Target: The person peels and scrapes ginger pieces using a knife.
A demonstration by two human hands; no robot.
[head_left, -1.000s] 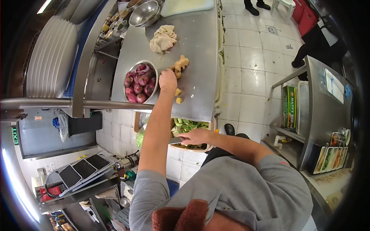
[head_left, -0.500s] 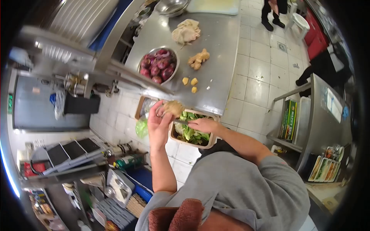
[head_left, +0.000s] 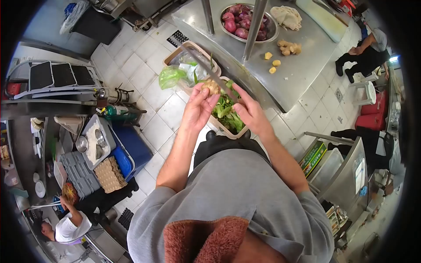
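A piece of ginger (head_left: 212, 87) is held in the fingers of my left hand (head_left: 198, 107). My right hand (head_left: 251, 110) grips a knife (head_left: 206, 68), whose long blade points up and left, close beside the ginger. Below both hands stands a bin (head_left: 228, 132) with green leafy scraps (head_left: 228, 115). On the steel table (head_left: 302, 79), a larger ginger root (head_left: 289, 47) lies near several small peeled pieces (head_left: 272, 69). A metal bowl (head_left: 268, 38) of red onions (head_left: 241, 33) and a crumpled cloth (head_left: 286, 18) are farther back.
Steel posts (head_left: 255, 28) rise by the table. Another container (head_left: 188, 46) with bags stands on the floor beside a green bag (head_left: 171, 77). One person (head_left: 72, 225) is at lower left; another (head_left: 366, 48) is at upper right. A shelf unit (head_left: 346, 168) stands right.
My left hand went from the table ginger to holding a piece over the bin. My right hand brought the knife up beside it. The view has turned, shifting the table to the upper right.
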